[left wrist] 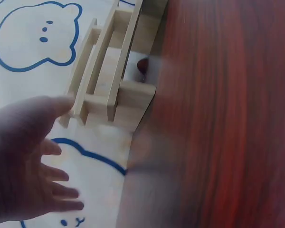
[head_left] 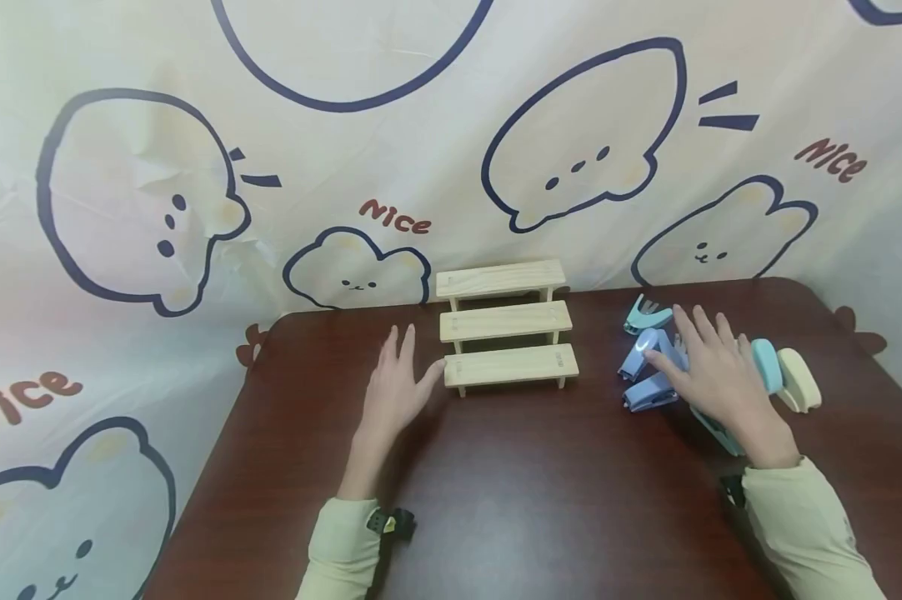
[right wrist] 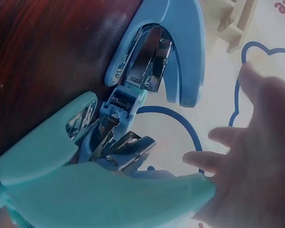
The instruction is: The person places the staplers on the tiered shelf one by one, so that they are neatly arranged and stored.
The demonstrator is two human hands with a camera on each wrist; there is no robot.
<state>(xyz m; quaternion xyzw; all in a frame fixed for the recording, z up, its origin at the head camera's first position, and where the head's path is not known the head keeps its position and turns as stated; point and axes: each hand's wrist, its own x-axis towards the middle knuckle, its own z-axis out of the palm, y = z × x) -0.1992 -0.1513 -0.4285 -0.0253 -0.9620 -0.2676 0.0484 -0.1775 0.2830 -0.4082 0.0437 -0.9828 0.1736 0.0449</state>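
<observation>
A pale wooden three-step rack (head_left: 509,367) stands at the back of the table. My left hand (head_left: 393,396) is beside its left end, fingers spread and empty, with the thumb close to the lowest step. Over a group of staplers on the right hovers my right hand (head_left: 721,392), its fingers spread. Around it show blue staplers (head_left: 651,393), a small teal stapler (head_left: 644,317), a turquoise stapler (head_left: 766,367) and a cream one (head_left: 799,380). In the right wrist view, a blue stapler (right wrist: 192,52) and a teal stapler (right wrist: 109,190) have their metal parts exposed; the hand partly hides the group from above.
The dark brown table (head_left: 496,500) has a rounded back corner at the right. Behind it and at its sides hangs a white sheet (head_left: 451,167) printed with cartoon bears, right behind the rack. Dark straps circle both wrists.
</observation>
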